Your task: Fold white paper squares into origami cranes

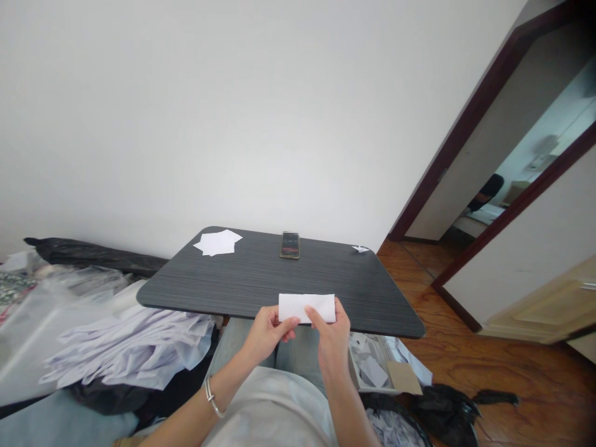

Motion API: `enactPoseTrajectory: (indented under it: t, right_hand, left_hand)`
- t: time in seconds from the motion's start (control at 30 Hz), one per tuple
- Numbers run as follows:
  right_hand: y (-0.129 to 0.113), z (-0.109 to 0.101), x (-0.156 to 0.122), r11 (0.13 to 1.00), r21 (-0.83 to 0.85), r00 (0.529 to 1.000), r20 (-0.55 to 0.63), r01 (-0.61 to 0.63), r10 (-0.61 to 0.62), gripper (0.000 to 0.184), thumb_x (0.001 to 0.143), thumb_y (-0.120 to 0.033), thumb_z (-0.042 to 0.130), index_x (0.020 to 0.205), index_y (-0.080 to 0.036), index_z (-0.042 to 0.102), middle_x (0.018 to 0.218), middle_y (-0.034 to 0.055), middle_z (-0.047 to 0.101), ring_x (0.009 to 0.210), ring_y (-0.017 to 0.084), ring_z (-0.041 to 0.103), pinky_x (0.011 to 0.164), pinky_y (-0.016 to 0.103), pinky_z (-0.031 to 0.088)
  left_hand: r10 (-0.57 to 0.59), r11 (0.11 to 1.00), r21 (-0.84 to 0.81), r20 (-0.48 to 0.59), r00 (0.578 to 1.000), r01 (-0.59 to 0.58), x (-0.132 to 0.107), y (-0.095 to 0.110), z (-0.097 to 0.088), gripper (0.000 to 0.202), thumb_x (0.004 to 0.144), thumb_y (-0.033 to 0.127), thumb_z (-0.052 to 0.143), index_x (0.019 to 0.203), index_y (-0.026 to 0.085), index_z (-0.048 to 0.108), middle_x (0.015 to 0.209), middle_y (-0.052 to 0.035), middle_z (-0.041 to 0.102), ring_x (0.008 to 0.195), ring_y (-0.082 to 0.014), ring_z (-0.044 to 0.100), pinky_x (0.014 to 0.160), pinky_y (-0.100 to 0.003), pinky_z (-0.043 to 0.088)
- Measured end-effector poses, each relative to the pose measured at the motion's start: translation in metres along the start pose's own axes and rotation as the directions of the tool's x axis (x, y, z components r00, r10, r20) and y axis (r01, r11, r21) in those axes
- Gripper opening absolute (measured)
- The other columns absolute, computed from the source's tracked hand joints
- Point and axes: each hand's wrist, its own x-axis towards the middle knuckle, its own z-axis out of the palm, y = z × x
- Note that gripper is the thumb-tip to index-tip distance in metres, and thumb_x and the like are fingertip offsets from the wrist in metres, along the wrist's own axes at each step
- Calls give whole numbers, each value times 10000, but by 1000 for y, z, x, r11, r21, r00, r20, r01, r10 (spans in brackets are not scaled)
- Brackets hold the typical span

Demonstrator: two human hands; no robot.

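A white wall [261, 112] backs a dark, round-cornered worktop [251, 279]. Left hand [270, 328] and right hand [334, 326] pinch a folded white paper [292, 305] over the near edge. White sheets [216, 242] lie near the far-left corner, a dark-screened device [290, 244] mid far edge, a paper piece [360, 249] far right.

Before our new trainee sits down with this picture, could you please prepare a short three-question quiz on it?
1. True or false: the left hand and the right hand both hold the white paper strip.

2. The bracelet is worn on the same arm as:
A) the right hand
B) the left hand

3. Fill in the blank: a small folded piece of white paper lies near the far ____ corner of the dark table, as the person sees it.

Key: 1. True; 2. B; 3. right.
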Motion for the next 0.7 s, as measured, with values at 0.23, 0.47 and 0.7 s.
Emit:
enactPoseTrajectory:
  t: [0.23, 0.47, 0.7]
  right_hand:
    - [3, -3, 4, 1000, -23, 1000, -27, 12, -13, 240, 584, -232, 710, 755, -141, 569, 590, -30, 578, 504, 93, 462, 435, 190, 352]
    - [2, -5, 6, 1000, -6, 999, -37, 2, -2, 251, 588, -226, 728, 764, -143, 569, 595, -40, 570, 512, 88, 458, 442, 187, 351]
    - [-4, -20, 16, 991, 133, 989, -146, 22, -3, 351, 568, -234, 760, 870, -143, 607, 694, -13, 623, 568, 104, 515, 454, 191, 351]
  left_hand:
    - [46, 999, 3, 18, 999, -46, -4, -1, -3, 394, 673, 490, 637, 635, 100, 590, 544, -45, 634, 451, -97, 510, 462, -208, 404]
    - [66, 997, 48, -29, 997, -65, -8, 5, -3, 349, 716, 450, 608, 658, 105, 590, 568, -51, 645, 491, -110, 533, 483, -211, 412]
    - [128, 992, -5, -81, 988, -129, -8, 11, -20, 328, 740, 441, 590, 700, 116, 571, 610, -41, 638, 513, -104, 534, 500, -211, 416]
